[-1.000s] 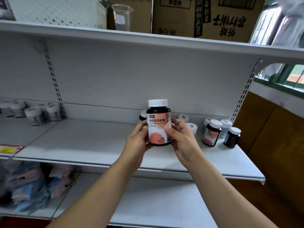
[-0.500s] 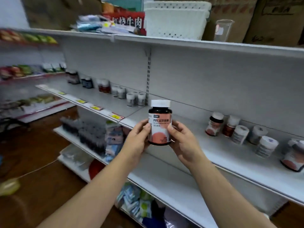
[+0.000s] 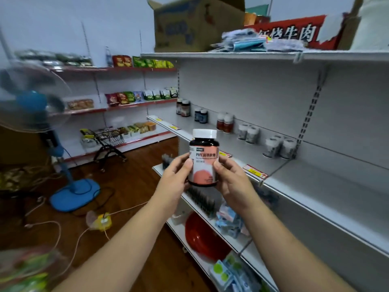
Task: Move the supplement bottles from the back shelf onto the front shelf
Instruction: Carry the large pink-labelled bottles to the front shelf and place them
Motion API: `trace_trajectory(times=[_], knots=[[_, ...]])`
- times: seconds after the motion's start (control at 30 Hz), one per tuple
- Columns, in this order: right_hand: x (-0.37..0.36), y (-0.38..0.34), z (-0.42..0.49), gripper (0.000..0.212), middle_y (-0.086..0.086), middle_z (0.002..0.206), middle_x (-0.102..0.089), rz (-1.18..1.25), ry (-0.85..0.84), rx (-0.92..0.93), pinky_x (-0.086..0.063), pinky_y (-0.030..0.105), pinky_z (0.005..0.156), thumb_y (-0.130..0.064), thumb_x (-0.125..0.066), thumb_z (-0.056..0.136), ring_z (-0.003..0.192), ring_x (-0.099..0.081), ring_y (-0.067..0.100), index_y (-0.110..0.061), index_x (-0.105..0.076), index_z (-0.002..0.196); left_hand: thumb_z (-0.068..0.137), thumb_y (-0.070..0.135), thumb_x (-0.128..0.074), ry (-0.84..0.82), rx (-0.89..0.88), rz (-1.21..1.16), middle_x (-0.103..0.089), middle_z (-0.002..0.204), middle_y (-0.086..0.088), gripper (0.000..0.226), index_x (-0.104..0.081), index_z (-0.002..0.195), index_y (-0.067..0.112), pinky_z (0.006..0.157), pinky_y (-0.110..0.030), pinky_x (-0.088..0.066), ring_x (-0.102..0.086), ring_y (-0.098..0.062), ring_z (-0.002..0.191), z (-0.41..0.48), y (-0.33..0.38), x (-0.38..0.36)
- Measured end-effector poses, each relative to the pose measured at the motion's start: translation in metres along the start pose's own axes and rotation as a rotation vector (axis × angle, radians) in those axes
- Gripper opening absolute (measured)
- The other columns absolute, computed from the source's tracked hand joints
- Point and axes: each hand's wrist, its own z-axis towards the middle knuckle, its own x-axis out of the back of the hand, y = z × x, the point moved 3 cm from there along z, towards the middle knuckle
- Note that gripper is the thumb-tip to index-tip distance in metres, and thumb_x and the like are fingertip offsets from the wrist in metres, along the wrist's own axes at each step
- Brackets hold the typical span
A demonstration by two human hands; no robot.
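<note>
The fan (image 3: 31, 98) at left is blurred, and goods at the bottom-left corner are smeared beyond telling. The left hand (image 3: 174, 180) and right hand (image 3: 233, 182) both clasp the supplement bottle (image 3: 203, 159) upright in mid-air — clear of the white shelf (image 3: 315, 182), where other bottles (image 3: 225, 123) line the back wall.

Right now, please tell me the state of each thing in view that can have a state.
Held bottle: upright, white cap on, off the shelf.
Left hand: gripping the bottle's side.
Right hand: gripping the other side.
Bottles on the shelf: standing upright in pairs, capped.
Cardboard box: flaps open.
Fan: blurred, cannot tell whether it is running.
</note>
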Motion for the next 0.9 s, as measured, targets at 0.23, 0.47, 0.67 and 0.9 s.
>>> trace_trajectory(times=[0.23,0.47,0.67,0.9], knots=[[-0.050,0.050,0.120,0.045,0.008,0.106,-0.066,0.047,0.010,-0.042,-0.055,0.025,0.072,-0.017,-0.059,0.075,0.089,-0.067,0.016,-0.007,-0.054,0.119,0.094,0.024,-0.045,0.006,0.008,0.056,-0.064,0.115,0.000,0.022,-0.057,0.112,0.027,0.088,-0.034,-0.052,-0.061,-0.016,0.105,0.112,0.004,0.086],[-0.051,0.094,0.272,0.020,0.007,0.103,-0.065,-0.013,0.038,-0.045,-0.054,0.020,0.060,-0.007,-0.050,0.089,0.077,-0.069,0.008,-0.015,-0.058,0.106,0.095,0.021,-0.044,-0.002,-0.027,0.051,-0.063,0.108,0.002,0.027,-0.053,0.120,0.020,0.087,-0.033,-0.052,-0.062,-0.009,0.095,0.257,-0.015,0.133],[-0.052,0.095,0.409,0.016,0.002,0.102,-0.062,-0.109,0.031,-0.033,-0.054,0.031,0.079,-0.008,-0.050,0.090,0.094,-0.063,0.016,-0.017,-0.057,0.101,0.095,0.022,-0.043,-0.028,0.005,0.064,-0.065,0.107,0.001,0.021,-0.054,0.113,0.026,0.069,-0.023,-0.054,-0.064,-0.012,0.093,0.395,-0.014,0.160],[-0.053,0.131,0.528,0.021,0.002,0.096,-0.064,-0.112,0.067,-0.051,-0.056,0.024,0.077,0.001,-0.050,0.088,0.087,-0.064,0.013,-0.015,-0.056,0.099,0.084,0.011,-0.060,-0.100,0.085,0.047,-0.063,0.115,-0.007,0.031,-0.058,0.114,0.020,0.100,-0.042,-0.044,-0.059,-0.023,0.111,0.519,-0.031,0.202]])
